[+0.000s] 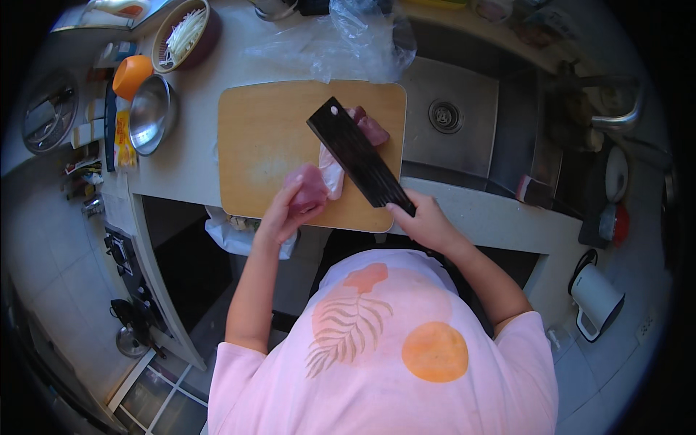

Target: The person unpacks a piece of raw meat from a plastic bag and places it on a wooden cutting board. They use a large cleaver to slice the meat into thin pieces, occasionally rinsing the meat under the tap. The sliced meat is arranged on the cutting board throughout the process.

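Note:
A wooden cutting board [261,138] lies on the counter in front of me. In my left hand [279,212] is a piece of raw pink meat [307,187], gripped at the board's near edge. My right hand [429,223] is wrapped round the handle of a dark cleaver [355,154]. Its broad blade slants across the board towards the far left and hides part of the meat. Beyond the blade, more raw meat [373,130] shows on its right side. A pale, whitish strip [331,172] lies between the held piece and the blade; whether it joins them I cannot tell.
Right of the board is a steel sink [464,94] with a faucet [616,119]. Clear plastic bags [362,40] lie behind the board. At left stand a metal bowl [151,116], an orange bowl [133,77] and a basket of white strands [206,43]. A white kettle [596,297] stands far right.

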Demonstrator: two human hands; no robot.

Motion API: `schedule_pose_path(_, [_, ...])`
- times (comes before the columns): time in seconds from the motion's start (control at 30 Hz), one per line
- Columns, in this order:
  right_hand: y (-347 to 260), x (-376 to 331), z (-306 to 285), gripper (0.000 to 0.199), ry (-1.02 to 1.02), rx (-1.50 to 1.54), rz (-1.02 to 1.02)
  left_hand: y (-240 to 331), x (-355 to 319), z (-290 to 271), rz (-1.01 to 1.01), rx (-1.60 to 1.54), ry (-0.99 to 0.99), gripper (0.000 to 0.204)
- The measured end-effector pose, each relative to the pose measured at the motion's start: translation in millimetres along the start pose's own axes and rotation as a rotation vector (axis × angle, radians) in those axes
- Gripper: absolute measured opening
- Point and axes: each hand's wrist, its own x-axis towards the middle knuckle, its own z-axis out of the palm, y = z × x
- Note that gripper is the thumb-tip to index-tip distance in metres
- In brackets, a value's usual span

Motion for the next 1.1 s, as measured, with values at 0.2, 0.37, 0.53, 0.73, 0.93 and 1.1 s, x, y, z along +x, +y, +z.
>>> schedule_pose_path(0.2, [8, -3, 16, 0.024, 0.103, -0.014, -0.081, 35, -21, 16, 1.185, 1.639, 0.102, 0.071])
schedule_pose_path(0.37, [5, -9, 11, 0.023, 0.042, -0.024, -0.1, 45, -4, 26, 1.18, 1.991, -0.288, 0.063])
schedule_pose_path(0.53, [13, -25, 11, 0.023, 0.008, 0.032, 0.04, 52, 6, 26, 0.705, 1.637, -0.396, 0.05])
schedule_pose_path(0.73, [6, -45, -19, 0.023, 0.145, 0.307, 0.125, 90, -4, 80, -0.1, 1.401, -0.529, 0.05])
schedule_pose_path(0.93, [6, -67, -47, 0.014, 0.281, 0.426, 0.012, 128, -24, 121, -0.066, 0.481, -0.571, 0.052])
schedule_pose_path(1.1, [6, -76, -52, 0.013, 0.313, 0.403, -0.028, 118, -44, 116, 0.208, 0.199, -0.596, 0.055])
